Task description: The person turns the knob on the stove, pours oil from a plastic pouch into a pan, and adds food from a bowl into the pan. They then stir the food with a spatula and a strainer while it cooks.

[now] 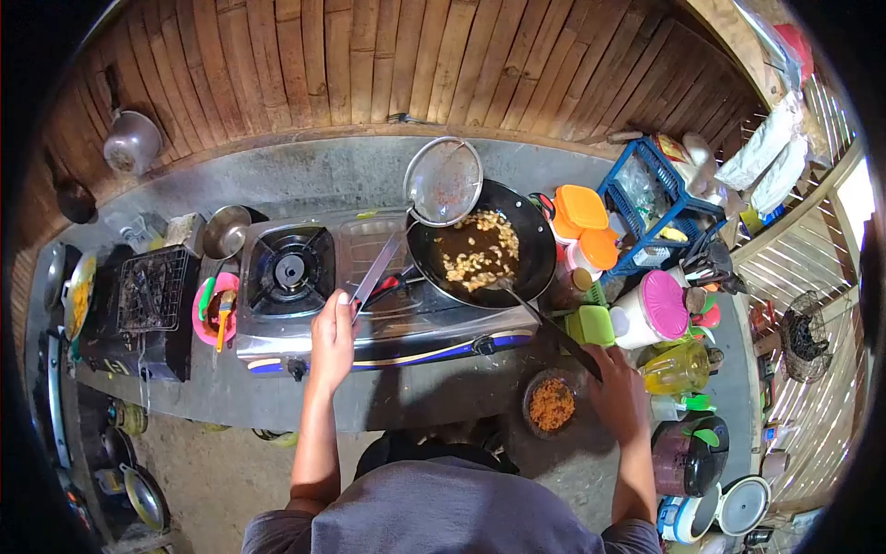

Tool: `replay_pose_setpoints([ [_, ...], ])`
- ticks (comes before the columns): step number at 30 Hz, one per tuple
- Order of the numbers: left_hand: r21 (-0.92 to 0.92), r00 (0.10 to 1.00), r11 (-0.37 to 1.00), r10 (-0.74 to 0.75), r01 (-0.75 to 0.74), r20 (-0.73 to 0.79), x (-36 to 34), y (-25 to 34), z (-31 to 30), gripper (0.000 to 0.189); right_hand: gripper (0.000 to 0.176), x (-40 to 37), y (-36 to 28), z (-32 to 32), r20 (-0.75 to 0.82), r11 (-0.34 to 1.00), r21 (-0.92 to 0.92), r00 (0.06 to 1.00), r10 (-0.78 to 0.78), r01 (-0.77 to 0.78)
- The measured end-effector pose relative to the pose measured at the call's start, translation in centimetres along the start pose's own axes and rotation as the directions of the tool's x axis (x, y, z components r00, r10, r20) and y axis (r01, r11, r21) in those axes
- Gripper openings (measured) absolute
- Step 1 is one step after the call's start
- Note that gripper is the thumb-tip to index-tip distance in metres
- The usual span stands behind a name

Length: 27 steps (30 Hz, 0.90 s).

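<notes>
Room above left burner (291,270), strainer (445,183) over wok (537,247) rim, containers (581,209) crowding right side

Left hand (333,331) closed, right hand (616,386) gripping

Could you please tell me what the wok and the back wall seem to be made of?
The wok looks like metal with a smooth black finish, possibly nonstick, judging by its glossy sheen. The back wall seems unpainted split bamboo: brown strips crossed by node lines.
</notes>
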<state>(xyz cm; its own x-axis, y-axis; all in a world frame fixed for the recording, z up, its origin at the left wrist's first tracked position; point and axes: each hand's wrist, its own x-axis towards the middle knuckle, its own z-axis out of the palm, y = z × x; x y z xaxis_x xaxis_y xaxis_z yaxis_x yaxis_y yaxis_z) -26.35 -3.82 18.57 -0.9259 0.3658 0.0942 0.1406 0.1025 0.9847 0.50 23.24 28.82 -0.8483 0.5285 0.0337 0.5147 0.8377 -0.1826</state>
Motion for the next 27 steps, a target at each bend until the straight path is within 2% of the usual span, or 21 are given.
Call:
replay_pose_setpoints([
  [2, 0.024, 1.0, 1.0, 0.012, -0.013, 0.023, 0.2, -0.2, -0.1, 0.036, 0.049, 0.9, 0.0, 1.5, -0.009, 1.0, 0.027, 1.0, -0.011, 0.011],
  [4, -0.049, 0.999, 0.998, 0.029, -0.029, 0.016, 0.2, 0.1, 0.2, 0.033, 0.051, 2.2, -0.4, 2.8, 0.005, 0.999, 0.047, 1.0, -0.01, 0.009],
  [7, -0.071, 0.999, 0.997, 0.033, -0.032, 0.008, 0.2, 0.6, 0.2, 0.033, 0.048, 4.5, 0.2, 5.7, -0.057, 0.994, -0.008, 0.993, -0.106, 0.106],
  [10, -0.063, 1.0, 0.998, 0.023, -0.023, -0.001, -0.1, 1.0, 0.0, 0.033, 0.048, 6.7, 0.3, 7.3, -0.136, 0.987, 0.046, 0.98, -0.146, 0.153],
  [16, -0.073, 1.0, 0.997, 0.011, -0.011, 0.007, -0.6, 1.0, -0.6, 0.031, 0.043, 10.6, 1.0, 8.4, -0.194, 0.988, 0.078, 0.974, -0.114, 0.132],
  [19, -0.08, 1.0, 0.997, 0.003, -0.003, 0.009, -0.8, 1.0, -0.6, 0.029, 0.041, 12.5, 2.7, 9.3, -0.366, 0.956, 0.131, 0.909, -0.198, 0.261],
  [25, -0.08, 1.0, 0.997, -0.007, 0.009, 0.028, -0.9, 0.8, -0.7, 0.029, 0.037, 13.2, 4.0, 6.7, -0.138, 0.987, 0.161, 0.99, 0.0, 0.023],
  [27, -0.08, 1.0, 0.997, -0.001, 0.002, 0.021, -0.8, 0.9, -0.6, 0.03, 0.036, 13.8, 5.8, 7.8, -0.067, 0.93, 0.363, 0.997, -0.039, 0.061],
])
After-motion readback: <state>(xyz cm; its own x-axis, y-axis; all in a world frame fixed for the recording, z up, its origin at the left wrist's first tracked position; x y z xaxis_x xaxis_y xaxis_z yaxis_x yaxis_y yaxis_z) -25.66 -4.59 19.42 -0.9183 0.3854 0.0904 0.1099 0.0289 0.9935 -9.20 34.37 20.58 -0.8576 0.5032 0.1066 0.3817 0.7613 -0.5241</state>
